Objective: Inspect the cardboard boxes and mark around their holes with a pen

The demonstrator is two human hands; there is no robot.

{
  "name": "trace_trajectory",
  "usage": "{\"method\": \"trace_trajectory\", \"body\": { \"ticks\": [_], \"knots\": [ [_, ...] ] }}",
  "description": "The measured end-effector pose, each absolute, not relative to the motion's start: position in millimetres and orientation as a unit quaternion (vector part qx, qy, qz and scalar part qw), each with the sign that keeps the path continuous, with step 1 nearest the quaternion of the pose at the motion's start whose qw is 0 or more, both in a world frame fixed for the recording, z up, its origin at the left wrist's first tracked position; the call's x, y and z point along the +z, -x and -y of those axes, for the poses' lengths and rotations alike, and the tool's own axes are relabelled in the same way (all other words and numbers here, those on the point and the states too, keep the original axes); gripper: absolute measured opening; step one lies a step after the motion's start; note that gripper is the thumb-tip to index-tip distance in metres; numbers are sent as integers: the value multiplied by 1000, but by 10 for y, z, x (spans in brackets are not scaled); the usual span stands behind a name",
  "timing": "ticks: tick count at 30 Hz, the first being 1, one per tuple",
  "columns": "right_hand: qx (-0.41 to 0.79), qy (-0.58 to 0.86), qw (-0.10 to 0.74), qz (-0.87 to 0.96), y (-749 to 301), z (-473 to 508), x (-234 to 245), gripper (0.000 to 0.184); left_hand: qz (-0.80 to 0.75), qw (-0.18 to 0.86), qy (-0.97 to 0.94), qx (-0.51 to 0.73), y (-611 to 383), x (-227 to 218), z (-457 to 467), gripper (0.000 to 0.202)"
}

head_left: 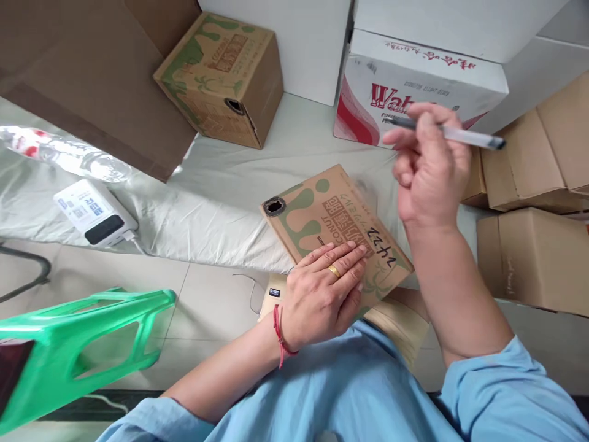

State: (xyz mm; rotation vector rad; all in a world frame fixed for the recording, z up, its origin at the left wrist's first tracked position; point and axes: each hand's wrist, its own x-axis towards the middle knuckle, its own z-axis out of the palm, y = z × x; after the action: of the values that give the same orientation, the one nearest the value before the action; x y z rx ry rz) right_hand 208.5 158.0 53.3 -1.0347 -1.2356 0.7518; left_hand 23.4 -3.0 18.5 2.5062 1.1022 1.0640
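Observation:
A brown cardboard box (pixel 317 202) with green print lies on the pale cloth-covered surface, partly over its front edge. Handwritten black digits run along its right side, and a dark-rimmed hole shows near its left corner. My left hand (pixel 322 291) rests flat on top of this box, fingers stretched out. Raised above the surface to the right, my right hand (pixel 430 159) grips a marker pen (pixel 476 138) between thumb and fingers. The pen is level and apart from the box. My left hand hides the lower part of the box.
Another green-printed carton (pixel 218 77) stands at the back left, beside a large brown box (pixel 92 80). A white and red carton (pixel 359 98) is behind my right hand. Brown boxes (pixel 534 258) line the right. A power bank (pixel 94 212), plastic bottle (pixel 64 153) and green stool (pixel 59 337) are left.

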Motion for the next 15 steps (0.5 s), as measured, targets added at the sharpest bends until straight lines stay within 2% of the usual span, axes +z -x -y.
{"method": "trace_trajectory", "body": {
  "ticks": [3, 7, 11, 15],
  "knots": [
    [251, 552, 608, 513, -2607, -1210, 298, 28, -373, 98, -846, 369, -227, 174, 22, 31],
    [158, 687, 422, 570, -3117, -290, -203, 24, -360, 92, -837, 401, -202, 149, 25, 26],
    [145, 654, 251, 699, -3227, 491, -613, 28, -362, 93, -831, 412, -150, 126, 40, 25],
    [82, 639, 202, 738, -3080, 677, -809, 36, -403, 73, -821, 399, -106, 117, 72, 26]
  ]
}}
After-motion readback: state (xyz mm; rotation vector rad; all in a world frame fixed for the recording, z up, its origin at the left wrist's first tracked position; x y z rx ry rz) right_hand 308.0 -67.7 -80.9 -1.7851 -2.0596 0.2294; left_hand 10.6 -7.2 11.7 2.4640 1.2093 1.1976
